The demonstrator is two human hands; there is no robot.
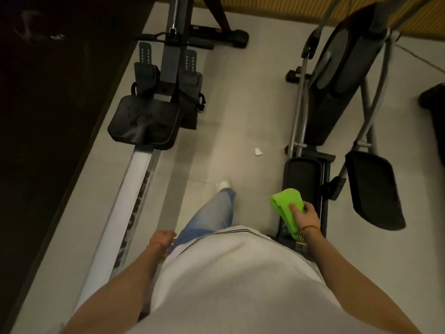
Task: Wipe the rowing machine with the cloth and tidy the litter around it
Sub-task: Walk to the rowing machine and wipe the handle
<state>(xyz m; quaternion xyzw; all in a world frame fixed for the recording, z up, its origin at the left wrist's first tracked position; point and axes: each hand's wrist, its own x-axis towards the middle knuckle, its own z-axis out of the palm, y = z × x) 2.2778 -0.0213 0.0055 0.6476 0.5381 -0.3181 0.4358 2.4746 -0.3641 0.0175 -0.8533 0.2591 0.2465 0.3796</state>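
Note:
The rowing machine lies along the left of the floor, with a black seat [144, 121] on a long silver rail [125, 203] and black footrests [168, 71] beyond it. My right hand [307, 216] grips a folded bright green cloth [286, 208] at hip height, over the pedal of another machine. My left hand [163, 238] hangs at my side next to the rail, holding nothing, its fingers loosely curled. A small white scrap of litter [258, 151] lies on the tiled floor between the two machines, ahead of my white shoe [225, 183].
A black elliptical trainer [337, 92] with two pedals stands on the right. A dark mat or wall [48, 116] runs along the left of the rower. Light floor tiles form a lane between the machines. A black stand's foot [231, 37] sits at the far end.

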